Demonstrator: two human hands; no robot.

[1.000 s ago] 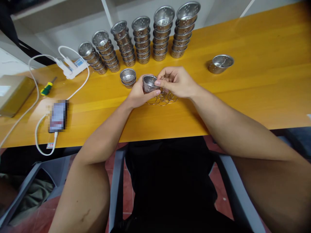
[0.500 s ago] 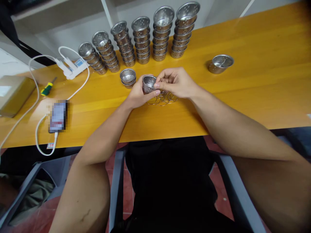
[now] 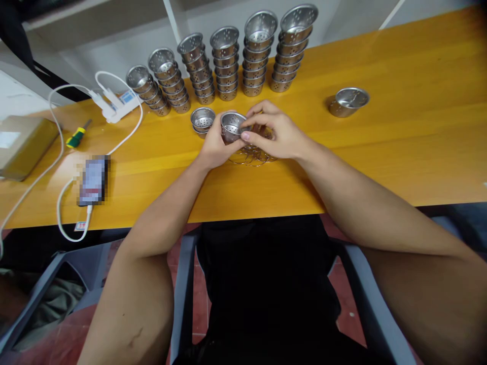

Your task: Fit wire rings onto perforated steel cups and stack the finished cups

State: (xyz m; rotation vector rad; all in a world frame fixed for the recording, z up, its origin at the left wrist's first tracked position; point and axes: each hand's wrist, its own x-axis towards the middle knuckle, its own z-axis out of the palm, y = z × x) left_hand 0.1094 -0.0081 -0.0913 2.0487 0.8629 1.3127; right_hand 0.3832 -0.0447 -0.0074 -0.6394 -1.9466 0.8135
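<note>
A perforated metal strainer cup [image 3: 230, 126] is tilted in my left hand [image 3: 213, 146], whose fingers wrap round its side with the thumb along the near side. My right hand [image 3: 280, 133] is at the cup's right rim, thumb and forefinger closed at the edge. Whether these fingers pinch the rim or something thin is too small to tell. Under both hands lies a loose heap of thin wire rings [image 3: 255, 155] on the table, partly covered by the hands. Just left of my left hand stands a short stack of strainer cups [image 3: 203, 119].
Tall stacks of strainer cups [image 3: 259, 56] line the back of the table [image 3: 399, 147]. One strainer cup [image 3: 348, 103] stands apart at right. On the left are a power strip [image 3: 120, 107], a screwdriver [image 3: 78, 136], a cabled phone [image 3: 92, 180] and a cardboard box [image 3: 26, 144].
My right hand's fingers have shifted slightly and spread a little at the cup's rim. My left hand still holds the cup, which has turned slightly. The whole view has shifted a bit.
</note>
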